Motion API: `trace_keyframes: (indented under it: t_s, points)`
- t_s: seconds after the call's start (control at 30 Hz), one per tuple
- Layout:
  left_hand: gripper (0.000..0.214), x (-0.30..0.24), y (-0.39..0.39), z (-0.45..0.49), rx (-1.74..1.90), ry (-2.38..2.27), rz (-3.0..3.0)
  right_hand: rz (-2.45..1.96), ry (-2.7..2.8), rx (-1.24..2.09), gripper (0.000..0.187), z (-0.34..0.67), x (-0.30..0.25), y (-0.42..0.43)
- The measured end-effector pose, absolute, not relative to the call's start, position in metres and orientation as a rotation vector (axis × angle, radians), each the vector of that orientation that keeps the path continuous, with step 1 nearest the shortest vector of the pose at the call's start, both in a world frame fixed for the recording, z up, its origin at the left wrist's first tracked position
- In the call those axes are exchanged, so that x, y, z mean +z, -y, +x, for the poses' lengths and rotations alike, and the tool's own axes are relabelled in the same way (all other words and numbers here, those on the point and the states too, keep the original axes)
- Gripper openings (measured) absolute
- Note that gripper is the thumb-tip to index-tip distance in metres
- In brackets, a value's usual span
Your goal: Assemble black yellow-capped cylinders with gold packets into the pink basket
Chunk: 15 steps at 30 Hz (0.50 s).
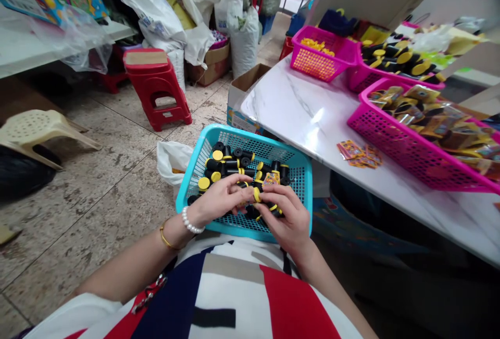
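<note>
— Where is the piece being worked?
— A yellow-capped tube (257, 193) sits between both hands, low over the blue basket (302, 172) on the person's lap, above a heap of black tubes (230, 164)
— And the grip?
— Left hand (219, 198) and right hand (287, 219) each clamp fingertips on it; a colourful label (271, 178) shows just above
— Nearby?
— Pink baskets (390, 136) line the white worktop (297, 104) to the right

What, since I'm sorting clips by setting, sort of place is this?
Probably a small packing or assembly workshop: pink baskets of sorted goods on a white table, a blue basket of black-and-yellow parts under the left hand and right hand, stuffed sacks on the floor.
</note>
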State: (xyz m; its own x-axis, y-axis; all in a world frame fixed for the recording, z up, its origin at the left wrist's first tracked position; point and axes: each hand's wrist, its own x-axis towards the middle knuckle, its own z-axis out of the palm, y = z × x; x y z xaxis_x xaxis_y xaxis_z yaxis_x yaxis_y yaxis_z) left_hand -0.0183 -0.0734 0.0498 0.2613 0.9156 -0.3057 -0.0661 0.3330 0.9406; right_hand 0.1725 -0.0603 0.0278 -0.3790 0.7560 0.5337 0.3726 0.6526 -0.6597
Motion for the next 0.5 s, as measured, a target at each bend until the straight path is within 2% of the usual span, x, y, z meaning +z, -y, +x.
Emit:
trace_keyframes:
  t_s: [0.17,0.37,0.5]
  points:
    - [0.037,0.043,0.077,-0.020,0.806,-1.094,0.996,-0.907,2.020,0.773,0.043,0.177,0.023,0.064]
    - [0.035,0.043,0.078,-0.016,0.805,-1.112,0.983,-0.930,1.878,0.968,0.035,0.178,0.021,0.065]
    - [0.030,0.035,0.082,-0.011,0.911,-1.138,1.097,-0.931,1.895,0.823,0.031,0.177,0.019,0.064]
